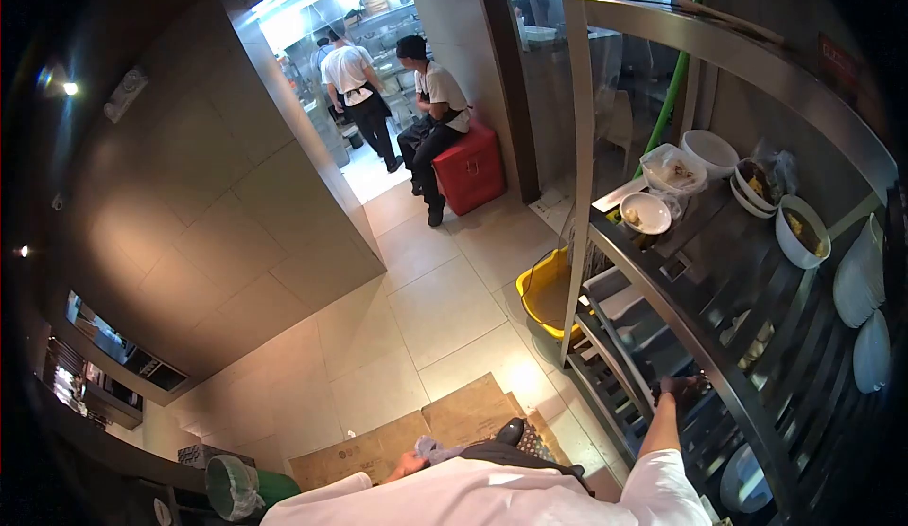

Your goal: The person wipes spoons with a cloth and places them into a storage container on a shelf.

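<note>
Rack (581, 129), right hand (676, 387) shadowed, grip unclear

red box (480, 171): person (439, 96) seated on top | yellow bucket (539, 308) | green bin (275, 490) | cardboard (388, 444)

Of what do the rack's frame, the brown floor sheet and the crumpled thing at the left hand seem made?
Rack's frame: smooth metal, probably steel, by its grey sheen. Brown floor sheet: matt cardboard, apparently, by its printed marks. Crumpled thing: likely matt cloth, by its folds; possibly thin plastic.
</note>
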The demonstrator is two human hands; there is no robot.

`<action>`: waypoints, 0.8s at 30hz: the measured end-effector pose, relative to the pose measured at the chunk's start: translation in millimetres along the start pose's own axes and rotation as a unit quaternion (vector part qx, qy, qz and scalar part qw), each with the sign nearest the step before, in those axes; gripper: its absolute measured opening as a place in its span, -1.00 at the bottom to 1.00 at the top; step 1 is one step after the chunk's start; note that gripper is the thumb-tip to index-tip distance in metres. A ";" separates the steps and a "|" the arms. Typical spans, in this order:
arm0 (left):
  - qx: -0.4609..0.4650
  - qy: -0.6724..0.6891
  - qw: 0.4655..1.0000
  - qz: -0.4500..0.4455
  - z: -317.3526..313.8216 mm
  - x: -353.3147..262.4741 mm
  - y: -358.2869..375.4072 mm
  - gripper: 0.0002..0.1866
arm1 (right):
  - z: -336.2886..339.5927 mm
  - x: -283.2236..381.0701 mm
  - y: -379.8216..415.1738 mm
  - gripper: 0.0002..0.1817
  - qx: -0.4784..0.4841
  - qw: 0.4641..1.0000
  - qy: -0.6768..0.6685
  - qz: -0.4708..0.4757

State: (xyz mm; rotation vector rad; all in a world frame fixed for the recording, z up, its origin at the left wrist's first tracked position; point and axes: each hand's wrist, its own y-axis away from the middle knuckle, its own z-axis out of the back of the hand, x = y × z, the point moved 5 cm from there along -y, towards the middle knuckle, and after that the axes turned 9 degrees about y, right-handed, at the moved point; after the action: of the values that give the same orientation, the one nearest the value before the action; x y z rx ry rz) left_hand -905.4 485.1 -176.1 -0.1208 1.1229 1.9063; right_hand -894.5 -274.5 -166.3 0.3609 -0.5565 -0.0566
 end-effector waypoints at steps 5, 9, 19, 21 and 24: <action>0.006 0.012 1.000 0.012 -2.6 43.2 -8.4 -0.52 | 16.9 -0.6 10.7 -0.51 0.022 0.997 0.061 0.045; 0.019 0.015 1.000 -0.004 -14.5 37.2 -8.2 -0.52 | -11.7 -8.1 -31.6 -0.46 -0.033 0.978 -0.039 0.203; 0.086 0.032 0.995 -0.034 -48.8 45.7 -42.5 -0.52 | 74.5 -7.8 45.4 -0.29 -0.144 0.984 -0.047 0.091; 0.063 0.045 0.996 -0.046 -46.6 46.5 -52.4 -0.52 | 52.1 -12.7 27.5 -0.26 -0.232 0.947 -0.076 0.210; 0.030 0.016 0.999 -0.018 -25.8 -8.5 -16.5 -0.52 | 21.7 -15.0 -0.7 -0.16 -0.166 0.956 0.005 0.243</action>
State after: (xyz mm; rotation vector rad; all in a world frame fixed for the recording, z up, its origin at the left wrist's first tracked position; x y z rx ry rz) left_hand -896.8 463.6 -197.9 -0.1375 1.1901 1.8430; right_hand -918.6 -279.8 -157.1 -0.1088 -0.6018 0.3238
